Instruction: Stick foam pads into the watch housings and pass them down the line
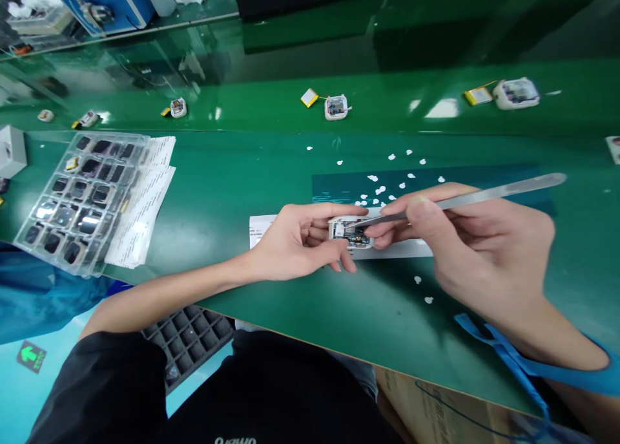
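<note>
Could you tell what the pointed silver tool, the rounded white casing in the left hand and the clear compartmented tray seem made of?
Pointed silver tool: probably steel, satin, from its grey sheen.
Rounded white casing: likely moulded plastic, judging by its even wall; gloss unclear.
Clear compartmented tray: seemingly glossy plastic, see-through with bright edges.

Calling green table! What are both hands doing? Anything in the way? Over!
Left hand: holding open white case. Right hand: holding metal tool, pointed into case. Loose white tabs nearby, seemingly not in the way.
</note>
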Demonstrator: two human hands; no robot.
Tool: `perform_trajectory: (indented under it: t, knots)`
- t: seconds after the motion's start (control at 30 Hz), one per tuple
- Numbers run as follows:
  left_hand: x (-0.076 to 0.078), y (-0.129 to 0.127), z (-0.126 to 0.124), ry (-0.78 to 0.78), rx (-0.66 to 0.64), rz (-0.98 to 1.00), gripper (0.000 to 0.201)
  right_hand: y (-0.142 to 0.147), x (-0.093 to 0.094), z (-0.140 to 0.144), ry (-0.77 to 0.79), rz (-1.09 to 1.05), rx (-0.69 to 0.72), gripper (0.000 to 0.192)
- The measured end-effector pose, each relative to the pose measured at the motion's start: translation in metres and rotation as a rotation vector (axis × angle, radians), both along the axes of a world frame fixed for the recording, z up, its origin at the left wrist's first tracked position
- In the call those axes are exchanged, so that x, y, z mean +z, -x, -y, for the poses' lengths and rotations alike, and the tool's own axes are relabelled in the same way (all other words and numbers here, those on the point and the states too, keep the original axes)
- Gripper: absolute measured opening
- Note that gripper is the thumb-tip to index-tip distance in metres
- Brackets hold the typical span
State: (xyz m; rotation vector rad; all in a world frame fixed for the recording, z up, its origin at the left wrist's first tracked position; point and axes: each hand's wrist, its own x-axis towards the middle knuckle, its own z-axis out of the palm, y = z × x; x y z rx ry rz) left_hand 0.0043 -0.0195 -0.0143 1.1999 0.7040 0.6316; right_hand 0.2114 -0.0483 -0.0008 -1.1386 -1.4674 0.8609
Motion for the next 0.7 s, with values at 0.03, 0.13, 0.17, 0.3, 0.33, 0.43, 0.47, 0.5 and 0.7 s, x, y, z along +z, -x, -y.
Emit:
perform_trajectory:
  t: [0.03, 0.13, 0.17, 0.3, 0.33, 0.43, 0.47, 0.5, 0.7]
  knots:
    - [0.001, 0.001, -0.001, 0.011, -0.005, -0.003, 0.045, 0.000, 0.000, 0.000, 0.011, -0.003, 0.007, 0.021]
    - [0.005, 0.002, -0.002, 0.031, -0.019, 0.006, 0.040, -0.001, -0.001, 0.001, 0.028, -0.012, 0.014, 0.022]
    - [0.006, 0.002, -0.002, 0.031, -0.019, 0.009, 0.039, -0.002, -0.002, 0.001, 0.020, -0.009, 0.012, 0.022]
    - [0.005, 0.001, -0.003, 0.015, -0.004, -0.031, 0.032, -0.002, -0.003, 0.002, -0.020, 0.071, 0.013, 0.024]
    - [0.005, 0.000, -0.004, 0.010, -0.002, -0.048, 0.031, -0.002, -0.004, 0.003, -0.040, 0.099, 0.010, 0.024]
    - [0.003, 0.001, -0.009, -0.037, 0.054, -0.069, 0.030, -0.003, -0.003, 0.002, -0.150, 0.140, -0.102, 0.022]
    - [0.002, 0.002, -0.013, -0.070, 0.101, -0.063, 0.030, -0.004, -0.003, 0.001, -0.191, 0.151, -0.161, 0.022]
    - [0.002, 0.003, -0.016, -0.109, 0.161, -0.054, 0.030, -0.005, -0.003, 0.000, -0.223, 0.176, -0.203, 0.023]
    - [0.005, 0.009, -0.034, -0.290, 0.397, -0.017, 0.038, -0.016, -0.011, -0.017, -0.268, 0.472, -0.001, 0.020]
